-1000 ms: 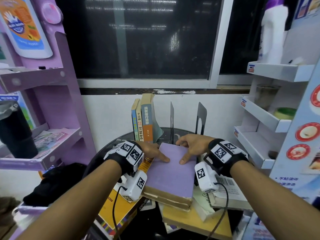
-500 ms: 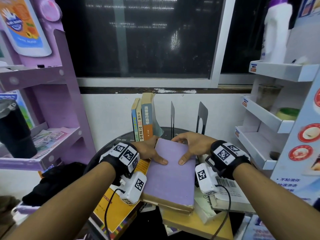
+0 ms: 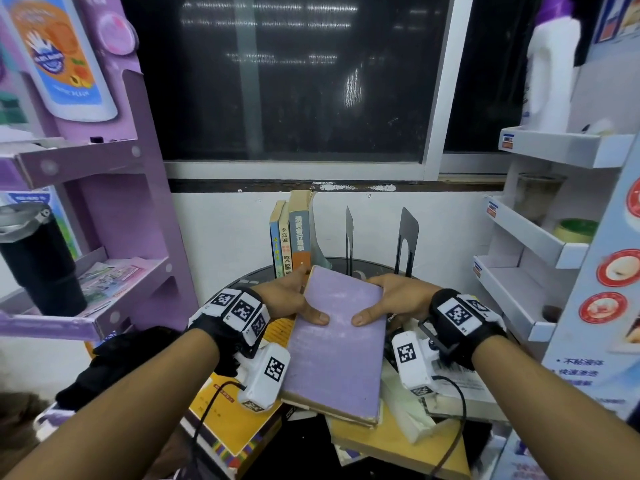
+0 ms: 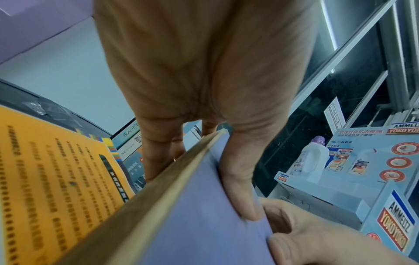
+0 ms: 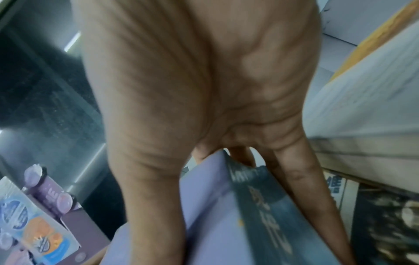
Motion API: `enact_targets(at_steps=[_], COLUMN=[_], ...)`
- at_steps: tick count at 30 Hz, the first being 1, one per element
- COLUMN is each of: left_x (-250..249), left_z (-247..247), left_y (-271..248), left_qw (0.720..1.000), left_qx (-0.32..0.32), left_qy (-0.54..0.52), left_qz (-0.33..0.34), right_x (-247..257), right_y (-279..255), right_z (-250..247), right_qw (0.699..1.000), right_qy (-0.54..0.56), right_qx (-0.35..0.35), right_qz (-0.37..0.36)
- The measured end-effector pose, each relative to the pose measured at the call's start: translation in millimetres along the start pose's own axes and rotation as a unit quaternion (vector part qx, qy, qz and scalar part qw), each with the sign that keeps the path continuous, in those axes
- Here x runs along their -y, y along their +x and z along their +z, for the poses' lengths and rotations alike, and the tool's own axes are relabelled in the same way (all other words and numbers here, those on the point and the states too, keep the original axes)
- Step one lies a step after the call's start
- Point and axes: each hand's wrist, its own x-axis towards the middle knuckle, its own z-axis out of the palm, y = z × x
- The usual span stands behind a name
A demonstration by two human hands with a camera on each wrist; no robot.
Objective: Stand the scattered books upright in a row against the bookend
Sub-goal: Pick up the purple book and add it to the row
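Note:
A purple book lies tilted on a heap of scattered books, far end raised. My left hand grips its left edge, thumb on the cover and fingers underneath. My right hand grips the right edge by the dark teal spine, thumb on top. Behind it, three books stand upright on the round black table. To their right stand two black metal bookends with a gap between them.
A yellow book and other flat books lie under and around the purple one. A purple shelf unit with a black tumbler stands at the left, and white shelves at the right. A wall runs close behind.
Both hands have shifted from lying on the cover to gripping the purple book's side edges. The book's far end has risen and moved toward the standing books.

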Motion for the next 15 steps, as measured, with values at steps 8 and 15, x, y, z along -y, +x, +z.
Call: enact_targets(at_steps=[8,15], left_x=[-21.6,-38.9], left_z=[-8.7,-31.1], left_y=[-14.6,-22.2], left_qw=[0.997,0.98], left_qx=[-0.049,-0.115], left_qy=[-0.009,-0.012], left_qz=[0.066,0.16], right_x=[28.2,61.4], right_y=[-11.1,-17.9], right_z=[-13.9,-17.4], right_qw=[0.995,0.957], right_qy=[0.021,-0.058], right_qx=[-0.081,-0.233], right_qz=[-0.057,-0.164])
